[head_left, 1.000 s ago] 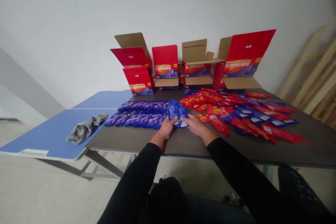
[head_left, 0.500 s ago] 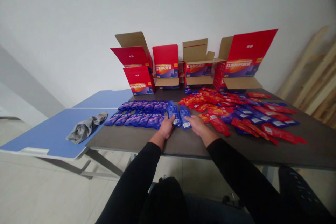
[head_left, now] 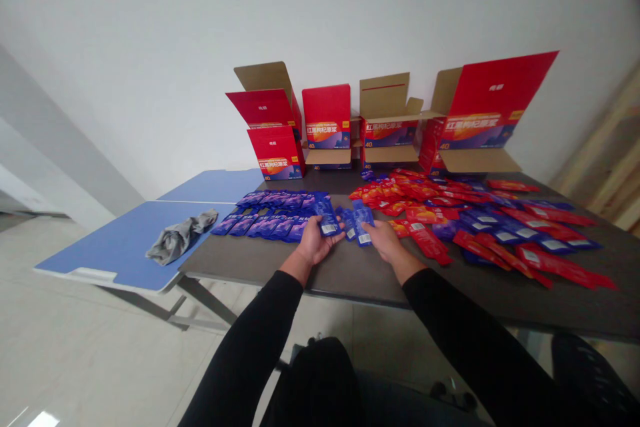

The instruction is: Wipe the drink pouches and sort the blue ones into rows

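blue pouch (head_left: 327,219) in l hand (head_left: 314,242), pinched lightly at its lower end under the thumb, fingers fairly spread; 2nd blue pouch (head_left: 363,221) in r hand (head_left: 385,240), gripped closely w/ thumb on front; can't tell if either touches the dark table (head_left: 360,283); another blue pouch (head_left: 349,225) btwn them; rows of blue pouches (head_left: 274,223) just l; red pouches (head_left: 420,188) heaped r w/ some blue; open red boxes (head_left: 327,110) behind; grey cloth (head_left: 180,238) far l on blue table (head_left: 115,240)

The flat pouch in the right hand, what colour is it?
The flat pouch is mostly blue; the head view shows it best.
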Demonstrator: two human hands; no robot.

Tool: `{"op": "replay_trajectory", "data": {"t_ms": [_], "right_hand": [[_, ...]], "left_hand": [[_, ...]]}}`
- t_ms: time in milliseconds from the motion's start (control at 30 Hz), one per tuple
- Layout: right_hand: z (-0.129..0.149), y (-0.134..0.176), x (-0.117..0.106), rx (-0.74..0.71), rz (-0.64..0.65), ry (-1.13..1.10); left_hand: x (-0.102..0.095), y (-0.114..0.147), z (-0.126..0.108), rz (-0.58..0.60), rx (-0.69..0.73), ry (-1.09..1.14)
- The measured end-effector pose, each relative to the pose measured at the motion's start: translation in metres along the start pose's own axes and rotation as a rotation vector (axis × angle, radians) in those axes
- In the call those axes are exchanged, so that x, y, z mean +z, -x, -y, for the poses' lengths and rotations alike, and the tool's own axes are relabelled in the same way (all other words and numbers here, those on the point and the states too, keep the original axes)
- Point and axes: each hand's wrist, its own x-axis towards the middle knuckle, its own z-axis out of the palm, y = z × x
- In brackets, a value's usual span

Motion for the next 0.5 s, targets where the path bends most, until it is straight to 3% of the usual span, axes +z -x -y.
{"op": "replay_trajectory", "data": {"t_ms": [100,200,367,500], "right_hand": [[-0.002,-0.001,0.000,-0.003,0.003,0.005],[-0.005,-0.003,0.000,-0.008,0.005,0.033],[-0.011,-0.007,0.001,-0.031,0.019,0.068],[-0.010,-0.006,0.001,-0.025,0.025,0.107]], "left_hand": [[-0.010,0.007,-0.028,0.031,0.007,-0.004],[-0.032,0.009,-0.061,-0.028,0.091,-0.135],[-0.091,-0.002,-0.115,-0.390,0.409,-0.650],[-0.141,-0.012,-0.151,-0.609,0.455,-1.060]]}}
